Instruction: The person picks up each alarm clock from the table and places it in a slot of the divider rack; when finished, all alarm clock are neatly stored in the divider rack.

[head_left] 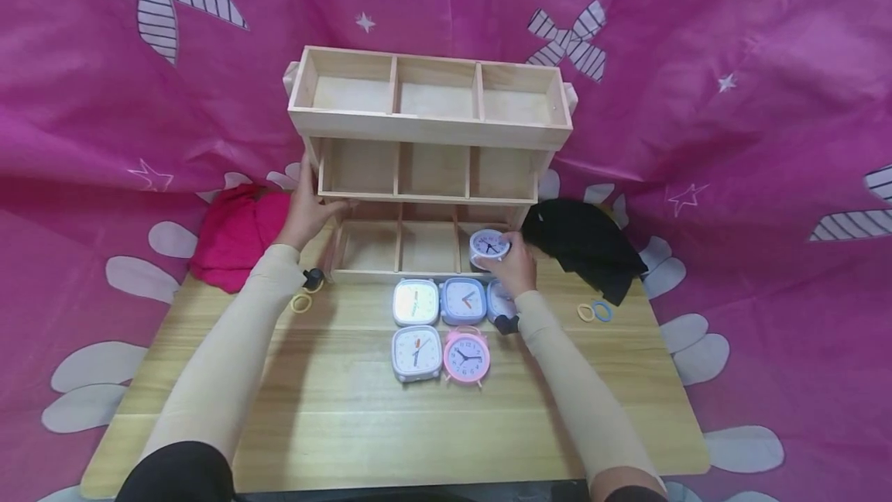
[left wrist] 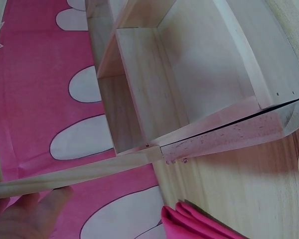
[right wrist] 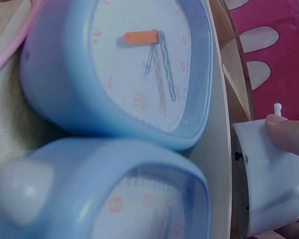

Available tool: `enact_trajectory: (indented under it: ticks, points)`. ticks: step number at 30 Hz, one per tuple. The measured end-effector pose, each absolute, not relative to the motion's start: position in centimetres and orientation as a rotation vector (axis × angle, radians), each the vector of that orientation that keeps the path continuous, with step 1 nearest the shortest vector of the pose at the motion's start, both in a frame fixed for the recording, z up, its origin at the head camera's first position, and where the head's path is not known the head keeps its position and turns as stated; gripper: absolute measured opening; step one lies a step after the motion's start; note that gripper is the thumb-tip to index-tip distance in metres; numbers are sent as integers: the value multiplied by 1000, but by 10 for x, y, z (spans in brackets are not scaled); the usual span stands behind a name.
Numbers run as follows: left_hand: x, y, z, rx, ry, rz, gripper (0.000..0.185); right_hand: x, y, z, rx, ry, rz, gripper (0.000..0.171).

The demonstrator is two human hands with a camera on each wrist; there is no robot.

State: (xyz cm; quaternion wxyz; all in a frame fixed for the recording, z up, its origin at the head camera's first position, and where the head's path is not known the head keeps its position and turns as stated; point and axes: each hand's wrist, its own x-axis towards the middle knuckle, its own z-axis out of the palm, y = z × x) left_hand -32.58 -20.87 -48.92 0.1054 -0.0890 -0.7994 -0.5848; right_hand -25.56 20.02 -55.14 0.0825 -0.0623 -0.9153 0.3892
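My right hand grips a round white alarm clock by its side, over the right compartment of the lowest tier. In the right wrist view the clock's white casing shows, the thumb on it beside a small peg. A three-tier wooden organizer box stands unfolded, each tier split into three compartments. At its left side, my left hand touches the box, thumb spread toward the front. In the left wrist view its fingers rest against a wooden strip.
In front of the box lie a white-faced clock, a blue clock, a partly hidden clock, another square clock and a pink alarm clock. Red cloth, black cloth and rings lie at the sides.
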Motion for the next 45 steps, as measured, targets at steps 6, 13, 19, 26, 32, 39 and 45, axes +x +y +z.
enact_trajectory:
  ticks: [6,13,19,26,32,39,45]
  points:
    - [-326,-205,-492,-275,-2357,-1693,132,-263,198,-559,-163,-2752,1063,63]
    - [-326,-201,-490,-284,-2373,-1717,135,-264,199,-568,-45,-2764,916,55]
    - [-326,-201,-488,-291,-2362,-1696,136,-264,198,-564,-37,-2825,807,50]
    - [-326,-203,-489,-298,-2370,-1659,133,-267,195,-559,-57,-2902,738,47]
    - [-324,-204,-488,-302,-2356,-1664,133,-265,194,-557,-35,-2896,790,46]
    - [-324,-207,-488,-311,-2352,-1664,132,-256,196,-564,56,-2818,833,47]
    - [-312,-204,-474,-285,-2392,-1699,128,-221,186,-561,88,-2629,1011,31]
